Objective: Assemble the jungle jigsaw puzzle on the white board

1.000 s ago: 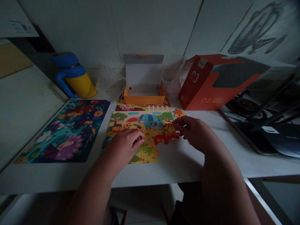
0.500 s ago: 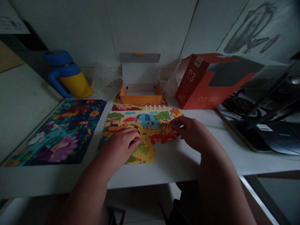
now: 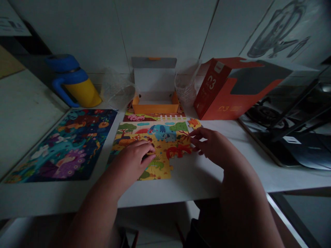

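A partly built animal jigsaw (image 3: 157,137) with an elephant and an orange dinosaur lies on the white table (image 3: 196,175) in front of me. My left hand (image 3: 133,160) rests palm down on its left middle, fingers curled loosely against the pieces. My right hand (image 3: 210,144) sits at the jigsaw's right edge, fingertips pressed on the orange dinosaur piece (image 3: 181,150). A loose-looking orange piece (image 3: 194,123) lies at the top right corner of the jigsaw.
A finished dark blue jigsaw (image 3: 64,144) lies to the left. Behind stand a blue and yellow jug (image 3: 74,84), two clear plastic bags (image 3: 117,91), an open orange-and-white box (image 3: 155,89) and a red carton (image 3: 232,89). A dark tray (image 3: 289,137) lies on the right.
My right hand shifted slightly left along the jigsaw's right edge, fingertips now on the dinosaur piece. The left hand stays put. The camera view drifted a little.
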A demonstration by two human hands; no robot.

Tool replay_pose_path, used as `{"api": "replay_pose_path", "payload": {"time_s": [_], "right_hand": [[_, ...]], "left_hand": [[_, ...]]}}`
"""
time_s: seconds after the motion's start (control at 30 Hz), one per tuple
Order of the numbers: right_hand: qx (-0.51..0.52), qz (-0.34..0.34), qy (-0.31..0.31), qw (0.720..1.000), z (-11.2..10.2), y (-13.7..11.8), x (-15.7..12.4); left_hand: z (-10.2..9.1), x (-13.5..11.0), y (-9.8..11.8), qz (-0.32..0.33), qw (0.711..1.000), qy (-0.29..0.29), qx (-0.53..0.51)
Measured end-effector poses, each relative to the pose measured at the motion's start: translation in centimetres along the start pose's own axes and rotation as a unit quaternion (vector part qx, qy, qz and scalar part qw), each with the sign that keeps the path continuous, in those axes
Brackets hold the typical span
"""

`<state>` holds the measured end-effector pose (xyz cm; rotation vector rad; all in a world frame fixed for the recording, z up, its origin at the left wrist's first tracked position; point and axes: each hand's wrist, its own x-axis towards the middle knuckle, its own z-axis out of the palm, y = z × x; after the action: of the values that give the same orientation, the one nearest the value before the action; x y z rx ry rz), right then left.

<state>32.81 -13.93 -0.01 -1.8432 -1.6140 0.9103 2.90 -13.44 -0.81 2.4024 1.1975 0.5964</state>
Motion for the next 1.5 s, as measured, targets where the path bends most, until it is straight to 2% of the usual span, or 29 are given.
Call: {"api": "replay_pose_path", "payload": {"time_s": [0.2, 0.47, 0.57, 0.73, 0.9, 1.1, 1.37, 1.5], "right_hand": [[-0.006, 0.010, -0.036, 0.999, -0.6, -0.4, -0.5], [-0.037, 0.008, -0.064, 0.997, -0.8, 0.7, -0.5], [-0.083, 0.016, -0.097, 0.992, -1.2, 0.2, -1.1], [-0.139, -0.016, -0.158, 0.977, -1.8, -0.6, -2.3], [-0.147, -0.016, -0.158, 0.976, -2.2, -0.4, -2.7], [-0.227, -0.013, -0.106, 0.968, -2.7, -0.3, -3.5], [-0.216, 0.006, -0.195, 0.957, -2.4, -1.4, -4.6], [-0.213, 0.006, -0.207, 0.955, -1.9, -2.0, -4.7]], "left_hand": [[-0.1, 0.0, 0.0, -0.002, 1.000, -0.005, -0.001], [-0.1, 0.0, 0.0, -0.002, 1.000, -0.002, -0.001], [-0.1, 0.0, -0.1, 0.001, 1.000, -0.003, -0.003], [-0.1, 0.0, 0.0, -0.002, 1.000, -0.008, -0.001], [-0.1, 0.0, 0.0, 0.000, 1.000, -0.006, -0.001], [-0.1, -0.1, -0.1, 0.000, 1.000, 0.000, 0.007], [-0.2, -0.1, 0.1, -0.003, 1.000, 0.000, 0.006], [-0.3, -0.1, 0.2, -0.004, 1.000, -0.007, 0.006]]}}
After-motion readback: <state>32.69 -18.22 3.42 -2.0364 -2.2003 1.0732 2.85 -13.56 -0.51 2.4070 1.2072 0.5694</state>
